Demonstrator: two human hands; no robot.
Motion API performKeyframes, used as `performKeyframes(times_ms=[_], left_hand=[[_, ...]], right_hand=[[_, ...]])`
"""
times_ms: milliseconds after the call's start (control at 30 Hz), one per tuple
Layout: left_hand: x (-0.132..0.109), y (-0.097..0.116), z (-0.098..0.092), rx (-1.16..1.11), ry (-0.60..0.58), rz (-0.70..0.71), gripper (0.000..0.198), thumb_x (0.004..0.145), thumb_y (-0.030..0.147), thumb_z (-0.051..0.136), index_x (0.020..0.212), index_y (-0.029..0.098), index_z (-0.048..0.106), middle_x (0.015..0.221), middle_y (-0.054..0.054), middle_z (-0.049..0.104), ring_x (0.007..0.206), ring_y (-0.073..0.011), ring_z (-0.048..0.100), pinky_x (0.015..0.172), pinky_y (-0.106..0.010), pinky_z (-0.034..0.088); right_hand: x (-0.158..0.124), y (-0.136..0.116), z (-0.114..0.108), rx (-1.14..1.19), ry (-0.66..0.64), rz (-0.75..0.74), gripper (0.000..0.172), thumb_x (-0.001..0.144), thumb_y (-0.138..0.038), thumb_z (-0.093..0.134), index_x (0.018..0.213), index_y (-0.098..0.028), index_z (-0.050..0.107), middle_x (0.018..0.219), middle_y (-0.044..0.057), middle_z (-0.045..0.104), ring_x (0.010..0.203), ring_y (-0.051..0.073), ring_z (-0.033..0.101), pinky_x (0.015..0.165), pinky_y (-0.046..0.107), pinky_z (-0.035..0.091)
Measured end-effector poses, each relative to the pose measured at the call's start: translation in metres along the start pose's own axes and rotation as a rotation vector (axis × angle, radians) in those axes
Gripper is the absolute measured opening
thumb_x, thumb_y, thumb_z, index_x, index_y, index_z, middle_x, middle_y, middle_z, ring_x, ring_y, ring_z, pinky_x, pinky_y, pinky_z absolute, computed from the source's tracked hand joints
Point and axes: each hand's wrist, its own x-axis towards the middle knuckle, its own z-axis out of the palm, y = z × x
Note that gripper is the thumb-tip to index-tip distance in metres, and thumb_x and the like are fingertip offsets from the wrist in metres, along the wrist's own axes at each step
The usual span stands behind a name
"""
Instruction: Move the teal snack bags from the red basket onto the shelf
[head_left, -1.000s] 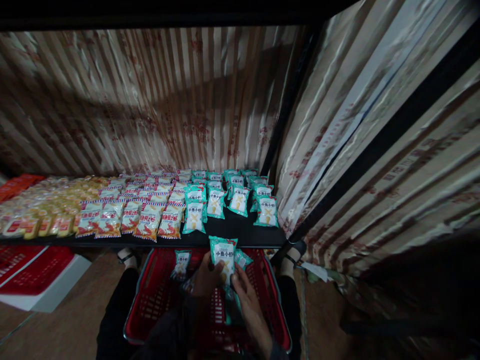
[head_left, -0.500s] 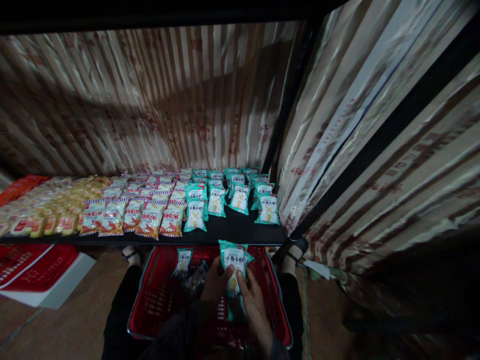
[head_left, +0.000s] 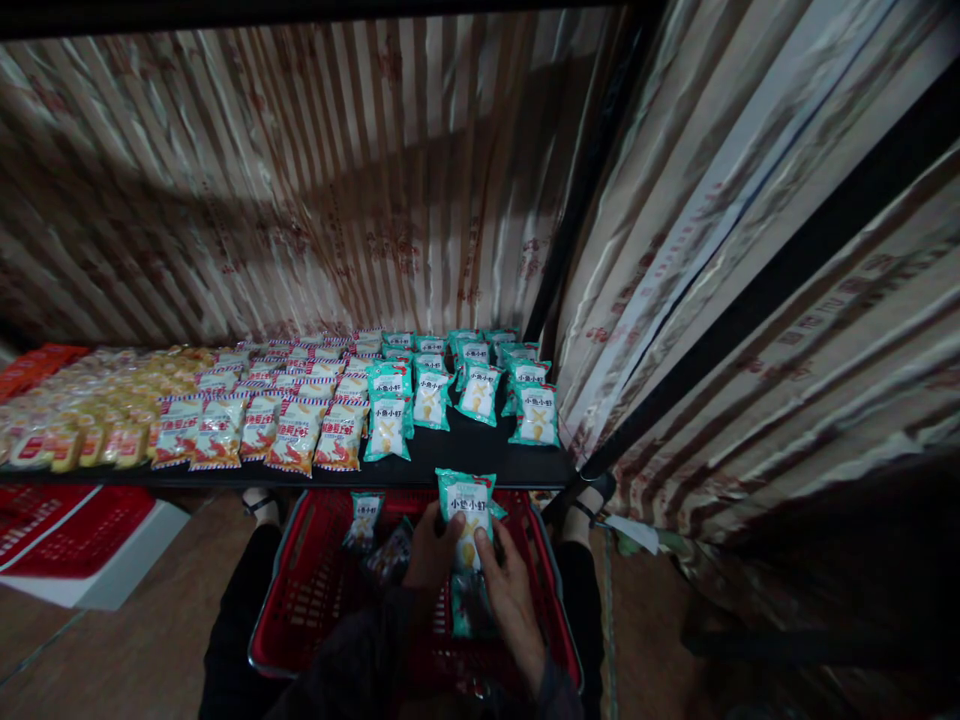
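Note:
Between my two hands a green-and-white snack bag (head_left: pixel 466 507) stands upright, its printed face toward me. My left hand (head_left: pixel 433 550) grips its left side with the thumb on the front. On its right side, my right hand (head_left: pixel 508 583) closes with the thumb pressed to the front. Both hands are over a red plastic basket (head_left: pixel 300 600) between my legs. Another green bag shows under the held one, partly hidden. A green snack bag (head_left: pixel 365 520) and a dark, shiny packet (head_left: pixel 393 556) lie in the basket's left part.
Rows of green snack bags (head_left: pixel 478 392) stand at the right of a black shelf (head_left: pixel 480 460). Red-and-white snack bags (head_left: pixel 294 433) and yellow packs (head_left: pixel 97 430) fill its left. A red crate (head_left: pixel 67 535) sits below left; a black post (head_left: pixel 581 190) rises at right.
The held bag has come up slightly and faces me more squarely, still in both hands. The view has shifted a little; the shelf bags stay put.

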Motion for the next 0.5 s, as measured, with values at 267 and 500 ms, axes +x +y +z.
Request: performKeyframes(times_ms=[267,500], left_hand=[[0.029,0.0,0.016,-0.141,-0.012,0.006,0.055,0.06,0.054,0.075,0.096,0.013,0.063,0.096,-0.014,0.073,0.087,-0.0267,0.068,0.073,-0.033,0.052],[0.06,0.0,0.035,-0.254,-0.03,-0.002,0.054,0.062,0.05,0.076,0.101,0.014,0.062,0.095,-0.01,0.073,0.083,-0.0229,0.069,0.071,-0.03,0.054]], right_hand=[[0.022,-0.028,0.001,-0.086,-0.026,-0.042,0.066,0.07,-0.06,0.066,0.12,-0.018,0.063,0.113,0.01,0.07,0.103,0.029,0.065,0.088,0.037,0.052],[0.053,-0.042,0.0,-0.265,-0.042,-0.19,0.064,0.079,-0.06,0.053,0.125,-0.016,0.058,0.12,0.013,0.066,0.108,0.028,0.062,0.088,0.038,0.051]])
